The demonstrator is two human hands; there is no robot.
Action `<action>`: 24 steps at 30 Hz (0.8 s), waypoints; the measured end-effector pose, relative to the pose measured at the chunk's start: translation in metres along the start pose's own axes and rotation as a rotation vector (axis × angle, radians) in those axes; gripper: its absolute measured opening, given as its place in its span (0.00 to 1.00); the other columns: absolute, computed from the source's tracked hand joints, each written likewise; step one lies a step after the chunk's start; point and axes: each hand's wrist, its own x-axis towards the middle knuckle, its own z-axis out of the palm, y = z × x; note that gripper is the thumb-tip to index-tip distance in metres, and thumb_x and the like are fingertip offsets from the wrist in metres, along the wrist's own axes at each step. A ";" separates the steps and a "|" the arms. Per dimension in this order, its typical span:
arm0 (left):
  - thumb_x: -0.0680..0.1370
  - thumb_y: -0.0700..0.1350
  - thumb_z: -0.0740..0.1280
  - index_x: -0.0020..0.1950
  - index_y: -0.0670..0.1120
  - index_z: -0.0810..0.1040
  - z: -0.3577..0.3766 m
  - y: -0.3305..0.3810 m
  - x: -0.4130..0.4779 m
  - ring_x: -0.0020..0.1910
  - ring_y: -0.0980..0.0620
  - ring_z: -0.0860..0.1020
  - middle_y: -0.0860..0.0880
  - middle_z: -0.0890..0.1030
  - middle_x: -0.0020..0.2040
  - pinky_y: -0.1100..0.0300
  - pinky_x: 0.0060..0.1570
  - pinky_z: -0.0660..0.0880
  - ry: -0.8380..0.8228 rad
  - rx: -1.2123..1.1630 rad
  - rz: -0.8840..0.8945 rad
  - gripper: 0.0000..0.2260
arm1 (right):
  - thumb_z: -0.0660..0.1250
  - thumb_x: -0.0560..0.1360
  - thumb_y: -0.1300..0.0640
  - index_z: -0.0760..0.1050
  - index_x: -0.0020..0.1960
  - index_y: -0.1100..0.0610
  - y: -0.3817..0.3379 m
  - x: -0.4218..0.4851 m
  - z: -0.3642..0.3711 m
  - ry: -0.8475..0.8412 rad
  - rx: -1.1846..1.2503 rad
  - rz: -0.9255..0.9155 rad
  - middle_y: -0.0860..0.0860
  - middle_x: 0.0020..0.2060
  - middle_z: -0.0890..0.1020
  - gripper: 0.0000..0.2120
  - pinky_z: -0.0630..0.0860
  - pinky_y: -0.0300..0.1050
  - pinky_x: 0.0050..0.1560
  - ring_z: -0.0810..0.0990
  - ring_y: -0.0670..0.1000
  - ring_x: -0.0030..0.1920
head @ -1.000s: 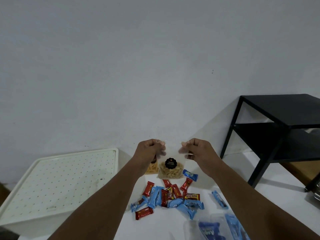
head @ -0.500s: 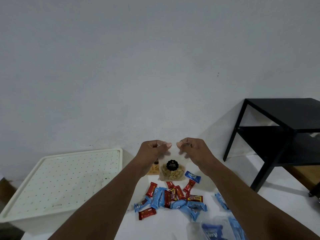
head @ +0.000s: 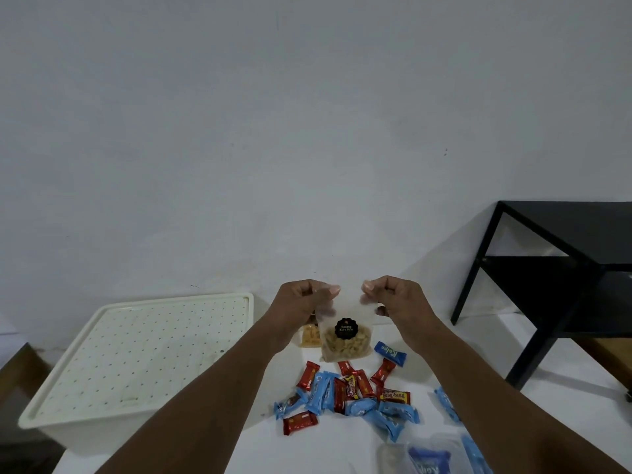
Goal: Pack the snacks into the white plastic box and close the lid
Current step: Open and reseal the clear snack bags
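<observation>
A clear pouch of nuts with a round black label hangs upright above the white table. My left hand pinches its top left corner and my right hand pinches its top right corner. Below it lies a heap of small red and blue wrapped snacks. A second nut pouch lies behind my left wrist, partly hidden. The white plastic box stands at the left with its dotted lid on top.
A black metal side table stands at the right against the grey wall. More blue packets lie near my right forearm, and a clear bag with blue print sits at the bottom edge.
Both hands closed in on the top of the nut pouch and lifted it slightly; the thumbs now pinch its two upper corners. The view has shifted a little.
</observation>
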 end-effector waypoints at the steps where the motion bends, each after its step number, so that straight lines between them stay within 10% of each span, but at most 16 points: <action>1: 0.73 0.48 0.75 0.46 0.44 0.84 0.001 0.001 0.000 0.41 0.48 0.84 0.46 0.85 0.40 0.57 0.41 0.77 -0.008 0.068 0.005 0.09 | 0.72 0.75 0.53 0.82 0.44 0.59 -0.001 0.000 0.001 -0.011 -0.017 -0.012 0.54 0.38 0.87 0.08 0.76 0.46 0.45 0.84 0.47 0.42; 10: 0.75 0.46 0.73 0.49 0.40 0.83 0.002 0.010 0.001 0.40 0.51 0.84 0.44 0.86 0.40 0.58 0.41 0.75 -0.015 0.173 0.078 0.09 | 0.72 0.75 0.53 0.83 0.43 0.56 -0.010 0.001 0.011 -0.108 -0.134 -0.056 0.53 0.34 0.82 0.07 0.74 0.44 0.41 0.78 0.48 0.37; 24: 0.76 0.47 0.71 0.53 0.36 0.81 -0.020 0.024 -0.013 0.53 0.36 0.83 0.37 0.84 0.52 0.50 0.48 0.81 -0.264 0.008 -0.266 0.14 | 0.79 0.67 0.59 0.85 0.45 0.64 -0.026 0.008 -0.001 -0.216 -0.203 -0.016 0.54 0.41 0.88 0.10 0.73 0.28 0.35 0.82 0.39 0.36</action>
